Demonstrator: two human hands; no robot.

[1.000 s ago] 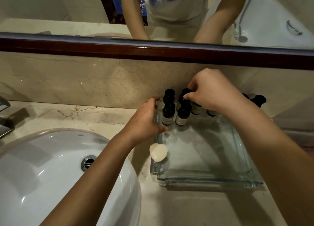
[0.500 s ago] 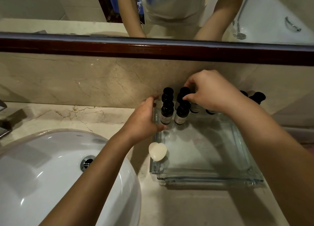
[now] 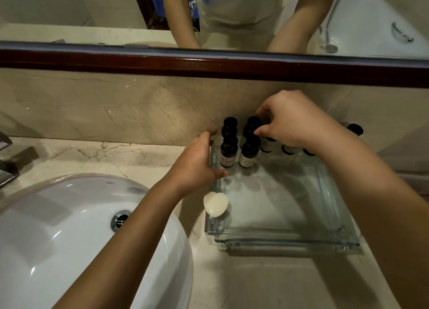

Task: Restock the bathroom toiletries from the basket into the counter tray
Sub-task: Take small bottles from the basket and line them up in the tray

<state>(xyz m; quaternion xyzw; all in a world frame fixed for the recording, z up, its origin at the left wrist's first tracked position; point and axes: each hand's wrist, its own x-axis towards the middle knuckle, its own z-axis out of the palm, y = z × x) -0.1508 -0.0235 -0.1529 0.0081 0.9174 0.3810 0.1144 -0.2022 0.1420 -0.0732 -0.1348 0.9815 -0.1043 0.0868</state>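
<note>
- dim, warm indoor light, a yellowish cast overall.
- white glare streaks on the sink (image 3: 151,274) and along the glass tray (image 3: 290,246) rim.
- soft, broad shadows darken the table (image 3: 267,285) beside the tray.
- straight lines bow near the edges; fine detail slightly soft.

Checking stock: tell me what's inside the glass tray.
Inside the tray, dark bottles stand along the back; a heart-shaped soap lies at the left edge. The right hand, pinching one, hides part of the row.

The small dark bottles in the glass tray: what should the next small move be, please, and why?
Probably let the right hand release the black-capped dark bottle it pinches: it stands upright in the back row of the clear glass tray, aligned with its neighbours.
</note>
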